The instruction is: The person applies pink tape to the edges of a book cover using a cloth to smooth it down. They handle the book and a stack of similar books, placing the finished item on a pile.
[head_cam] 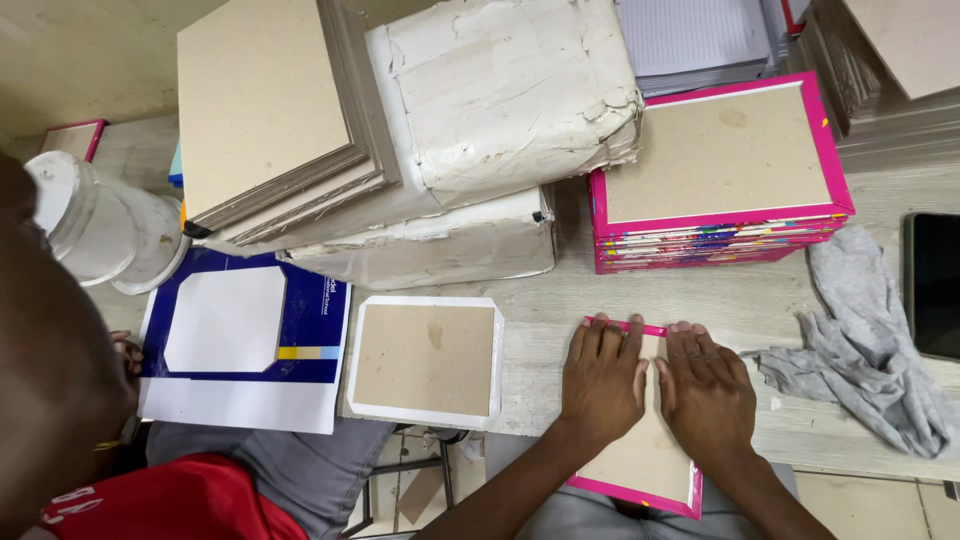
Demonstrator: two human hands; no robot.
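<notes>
My left hand (603, 382) and my right hand (707, 394) lie flat, side by side, pressing on a brown cardboard panel with a pink wrapped border (645, 462) at the table's near edge. The fingers of both hands reach the panel's far pink edge. Neither hand grips anything. To the left lies a similar brown board with a white border (427, 360).
A stack of pink-edged boards (718, 170) stands behind my hands. White wrapped bundles (500, 100) and plain grey boards (265, 110) fill the back. A grey rag (870, 340) and a dark phone (935, 285) lie right. Another person (60, 400) sits left by a blue-and-white sheet (240, 340) and a plastic jar (100, 230).
</notes>
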